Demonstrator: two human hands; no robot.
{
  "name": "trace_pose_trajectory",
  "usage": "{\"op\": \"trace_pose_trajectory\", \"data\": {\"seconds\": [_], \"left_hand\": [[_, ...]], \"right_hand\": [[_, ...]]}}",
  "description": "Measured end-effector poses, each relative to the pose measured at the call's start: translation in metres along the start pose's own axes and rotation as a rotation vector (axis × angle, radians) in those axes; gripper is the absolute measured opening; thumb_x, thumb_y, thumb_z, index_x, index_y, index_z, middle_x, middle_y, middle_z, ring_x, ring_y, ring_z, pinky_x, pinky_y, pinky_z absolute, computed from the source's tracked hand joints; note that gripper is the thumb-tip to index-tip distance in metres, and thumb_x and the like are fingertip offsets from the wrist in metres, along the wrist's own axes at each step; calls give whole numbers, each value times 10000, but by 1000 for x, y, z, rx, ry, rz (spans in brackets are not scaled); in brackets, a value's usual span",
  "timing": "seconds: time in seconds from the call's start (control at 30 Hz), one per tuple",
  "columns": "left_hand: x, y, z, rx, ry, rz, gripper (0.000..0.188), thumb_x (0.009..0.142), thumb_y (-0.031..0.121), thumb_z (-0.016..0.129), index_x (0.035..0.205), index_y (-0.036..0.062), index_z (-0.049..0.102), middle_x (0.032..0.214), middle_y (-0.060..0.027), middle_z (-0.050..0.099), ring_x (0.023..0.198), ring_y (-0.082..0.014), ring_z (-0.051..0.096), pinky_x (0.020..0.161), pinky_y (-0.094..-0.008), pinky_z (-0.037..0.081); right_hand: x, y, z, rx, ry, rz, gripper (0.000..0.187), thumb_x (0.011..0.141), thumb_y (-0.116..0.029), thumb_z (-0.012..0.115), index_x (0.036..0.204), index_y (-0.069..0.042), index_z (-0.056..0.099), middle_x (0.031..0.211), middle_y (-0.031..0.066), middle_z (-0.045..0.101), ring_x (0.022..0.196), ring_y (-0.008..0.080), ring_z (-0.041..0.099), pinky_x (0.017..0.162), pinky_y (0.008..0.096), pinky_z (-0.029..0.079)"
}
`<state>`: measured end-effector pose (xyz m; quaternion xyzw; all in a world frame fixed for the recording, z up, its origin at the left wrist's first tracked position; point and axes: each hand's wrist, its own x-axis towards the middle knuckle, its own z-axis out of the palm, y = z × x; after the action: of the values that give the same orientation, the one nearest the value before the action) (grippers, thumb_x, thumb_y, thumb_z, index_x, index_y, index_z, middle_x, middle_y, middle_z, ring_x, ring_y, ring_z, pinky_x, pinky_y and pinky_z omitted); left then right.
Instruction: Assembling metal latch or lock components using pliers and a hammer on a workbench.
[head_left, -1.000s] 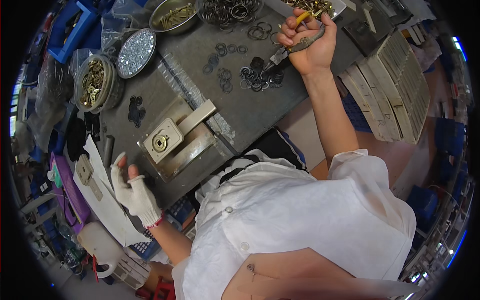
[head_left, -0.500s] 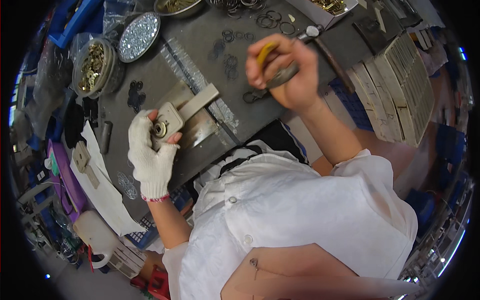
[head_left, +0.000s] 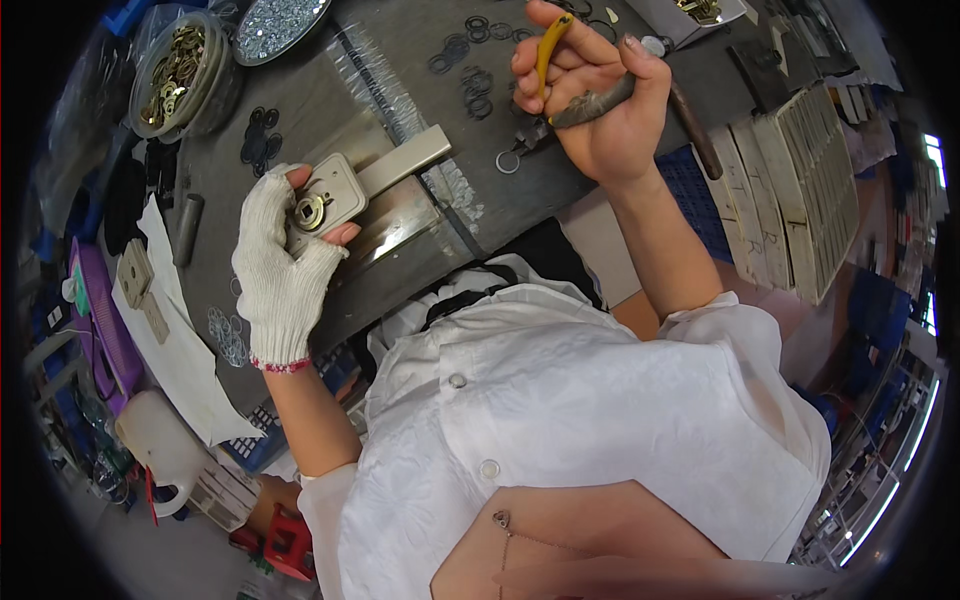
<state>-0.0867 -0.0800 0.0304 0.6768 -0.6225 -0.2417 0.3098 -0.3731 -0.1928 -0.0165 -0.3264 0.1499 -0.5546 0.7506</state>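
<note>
My left hand (head_left: 283, 262), in a white knit glove with bare fingertips, grips a beige lever door handle (head_left: 338, 188) by its plate. A gold-coloured round fitting with a square hole (head_left: 311, 211) faces up from the plate between thumb and fingers. The lever (head_left: 405, 162) points away to the right over a metal plate on the bench. My bare right hand (head_left: 610, 110) is closed around pliers, one grip yellow (head_left: 548, 45), the other worn grey (head_left: 597, 103). A thin metal ring (head_left: 508, 161) sits at the pliers' tip, apart from the door handle.
Dark rings (head_left: 476, 92) lie in groups on the bench. A hammer (head_left: 694, 128) rests beyond my right hand. At the left stand a tub of brass parts (head_left: 180, 80) and a dish of silvery pieces (head_left: 280, 25). Another beige handle (head_left: 140, 285) lies on white paper.
The view has shifted somewhat. My right hand has turned its palm more upward, and the pliers' grips and the ring at their tip show more clearly. My left hand keeps its hold on the door handle.
</note>
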Motion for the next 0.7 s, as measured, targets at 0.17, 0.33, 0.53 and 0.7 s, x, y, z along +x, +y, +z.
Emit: {"op": "trace_pose_trajectory", "data": {"seconds": [0.17, 0.33, 0.53, 0.7], "left_hand": [[-3, 0, -3, -10, 10, 19, 626, 736, 144, 834, 1276, -15, 557, 1246, -93, 584, 1128, -194, 574, 994, -308, 439], [-24, -7, -22, 64, 273, 131, 630, 791, 149, 779, 1333, -33, 514, 1299, -124, 569, 1037, -191, 621, 884, -311, 518], [-33, -1, -25, -599, 217, -377, 595, 970, 245, 575, 1432, -54, 350, 981, -152, 647, 743, -165, 667, 609, -223, 532], [-24, -4, -7, -984, 56, -364, 667, 967, 195, 564, 1471, -71, 219, 1196, -257, 557, 854, -299, 703, 631, -319, 622]], "right_hand": [[5, -1, 5, 40, -183, 17, 724, 927, -521, 316, 1349, 38, 501, 1004, 148, 613, 827, 180, 554, 757, 285, 444], [-8, -13, 42, -854, -243, -149, 575, 872, -398, 421, 1230, 15, 595, 1047, 105, 554, 844, 137, 487, 775, 267, 399], [-19, -24, 39, -697, -203, -70, 320, 878, -204, 381, 843, 36, 589, 833, 79, 553, 727, 128, 464, 670, 269, 378], [8, -23, 93, -439, -167, 17, 419, 921, -312, 369, 899, 38, 597, 809, 91, 534, 696, 139, 431, 657, 274, 377]]}}
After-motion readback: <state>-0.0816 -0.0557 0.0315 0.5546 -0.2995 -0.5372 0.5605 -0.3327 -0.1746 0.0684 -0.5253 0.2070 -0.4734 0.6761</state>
